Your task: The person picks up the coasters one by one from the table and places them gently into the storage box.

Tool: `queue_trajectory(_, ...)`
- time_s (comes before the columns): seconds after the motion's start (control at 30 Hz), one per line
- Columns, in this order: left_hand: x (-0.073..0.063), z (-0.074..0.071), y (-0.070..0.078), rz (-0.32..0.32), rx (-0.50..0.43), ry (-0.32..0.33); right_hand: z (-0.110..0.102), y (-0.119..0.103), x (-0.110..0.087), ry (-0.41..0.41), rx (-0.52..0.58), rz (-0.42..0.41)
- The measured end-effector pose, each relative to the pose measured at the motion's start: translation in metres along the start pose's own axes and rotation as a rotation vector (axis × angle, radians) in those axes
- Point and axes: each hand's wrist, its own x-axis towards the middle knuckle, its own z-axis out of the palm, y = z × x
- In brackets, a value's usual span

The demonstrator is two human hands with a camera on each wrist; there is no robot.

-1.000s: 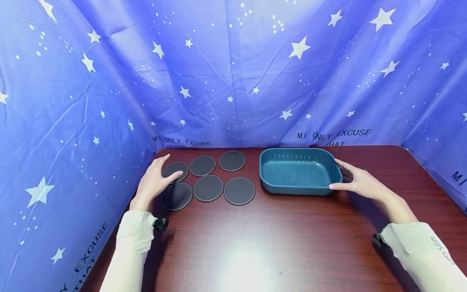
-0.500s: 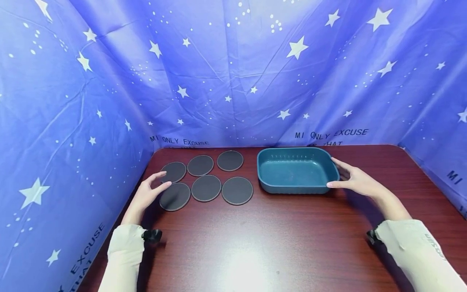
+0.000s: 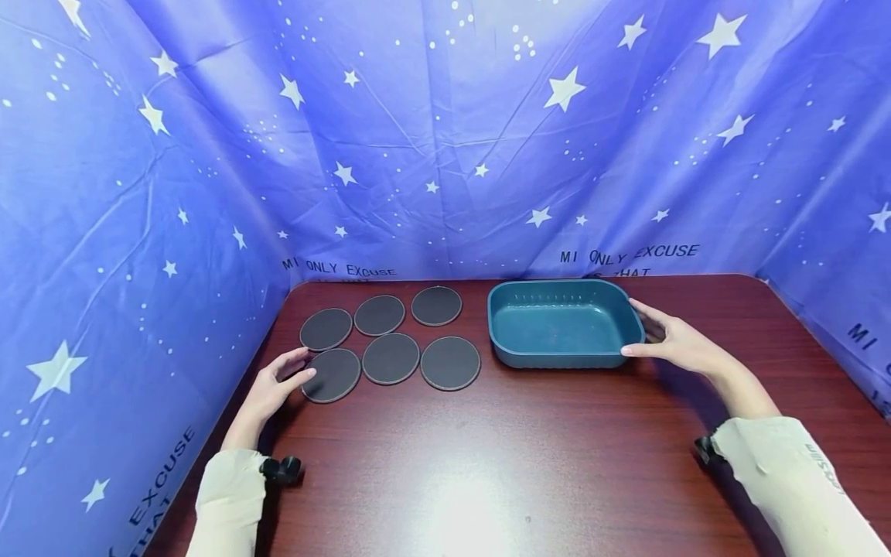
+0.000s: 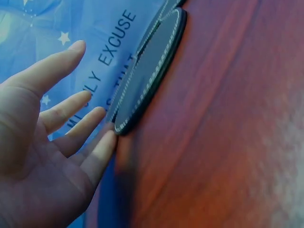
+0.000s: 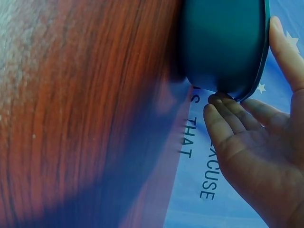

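Observation:
Several round black coasters with pale stitched edges lie in two rows on the left of the table. My left hand [image 3: 273, 387] is at the outer side of the front-left coaster [image 3: 334, 377], thumb tip over its edge and nothing held. In the left wrist view the fingers of that hand [image 4: 52, 137] spread loosely, one fingertip right at a coaster's rim [image 4: 154, 66]. A teal rectangular basin [image 3: 565, 360], bare inside, stands to the right. My right hand [image 3: 678, 346] rests at its right end, thumb on the front corner, extended fingers along the short side.
The dark red wooden table [image 3: 529, 449] reaches back to a blue star-printed curtain [image 3: 445, 139], which also hangs along both sides. The far-left coaster [image 3: 326, 329] and far-right coaster [image 3: 436, 306] sit near the back edge.
My left hand has drawn back from over the far-left coaster toward the front and left, uncovering it. My right hand stays at the basin, and the coasters and basin keep their places.

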Motion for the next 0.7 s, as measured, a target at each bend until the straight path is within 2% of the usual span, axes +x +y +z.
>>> queue_trajectory(0.1,-0.003,-0.001,-0.007,-0.006,-0.059,-0.014,0.0,0.0,0.0,-0.007,0.005,0.002)
queue_trajectory(0.3,-0.005,0.0,-0.019,0.099,-0.194,-0.093,0.0,0.0,-0.002,-0.009,0.014,0.009)
queue_trajectory(0.43,-0.007,0.001,-0.021,0.147,-0.145,-0.143,0.0,0.0,-0.002,-0.008,-0.006,0.019)
queue_trajectory(0.7,-0.007,0.004,-0.017,0.216,0.012,-0.156,0.0,-0.001,0.001,-0.008,-0.015,0.025)
